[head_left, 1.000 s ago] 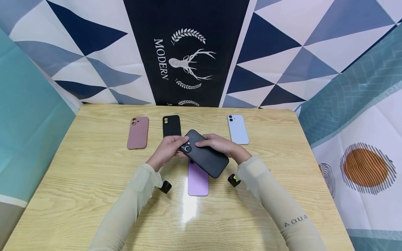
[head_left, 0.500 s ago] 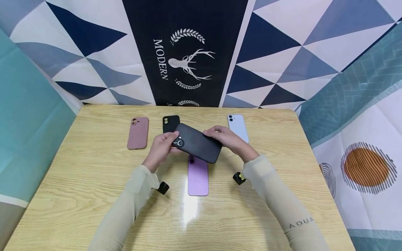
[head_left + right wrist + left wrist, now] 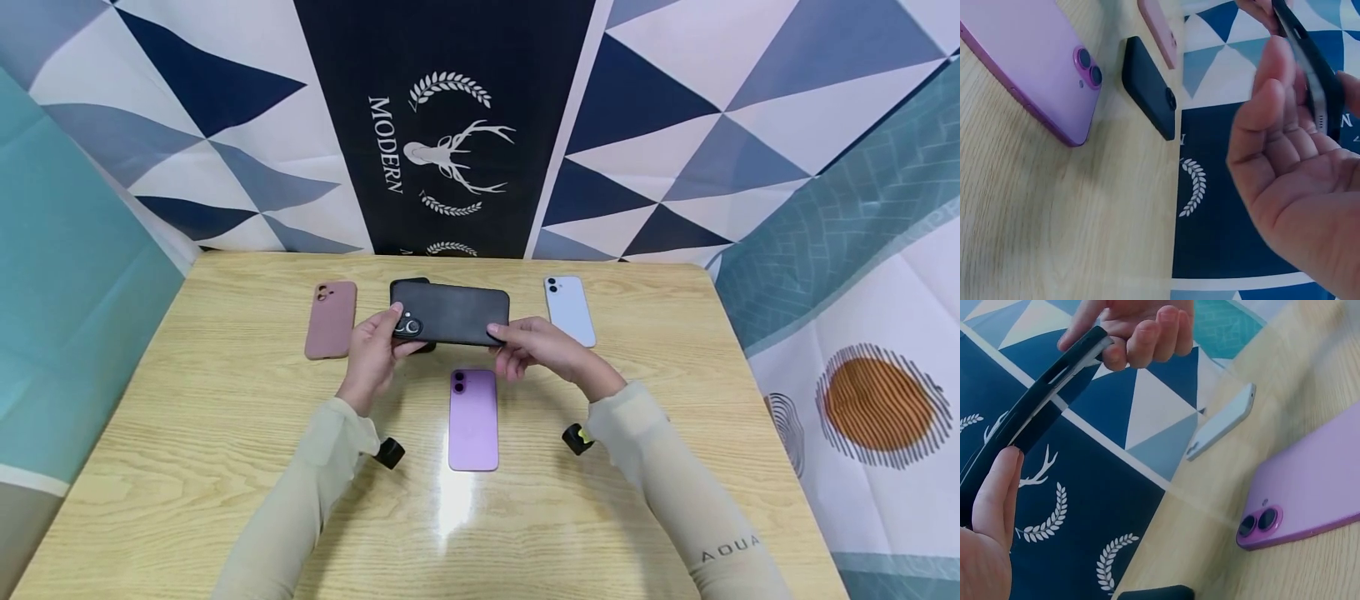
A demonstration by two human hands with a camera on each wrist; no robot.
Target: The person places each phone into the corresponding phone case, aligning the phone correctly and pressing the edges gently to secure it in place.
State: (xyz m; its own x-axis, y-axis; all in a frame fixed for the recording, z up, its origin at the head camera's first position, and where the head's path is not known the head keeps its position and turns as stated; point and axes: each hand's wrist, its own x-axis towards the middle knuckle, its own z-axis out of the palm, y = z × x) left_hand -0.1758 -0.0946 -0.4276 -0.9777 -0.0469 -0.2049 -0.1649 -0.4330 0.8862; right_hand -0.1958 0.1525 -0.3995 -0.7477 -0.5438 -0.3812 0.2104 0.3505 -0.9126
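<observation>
"Patterned cloth (image 3: 247,108) hung behind the wooden desk (image 3: 187,467). Where was the black phone (image 3: 457,313)?"

"Raised above the far half of the desk, spanning both hands — long axis left to right, lenses at the left end."

"Which hand was nearer?"

"Neither; each had an end. Left hand (image 3: 371,350) pinched the lens end, thumb beside the lenses; right hand (image 3: 542,346) pinched the other, thumb by the near corner."

"What lay around it?"

"Another black piece (image 3: 1147,87) on the desk, mostly hidden behind it in the head view; phone or case, I couldn't tell. Pale phone (image 3: 570,310) lay far right, nearer the right hand. Purple phone (image 3: 473,425) lay on the near side, between the forearms, pointing near to far."

"So the two axes crossed?"

"Yes — and that crossing, I judged, mattered most: lining them up would have needed about a quarter turn."
</observation>
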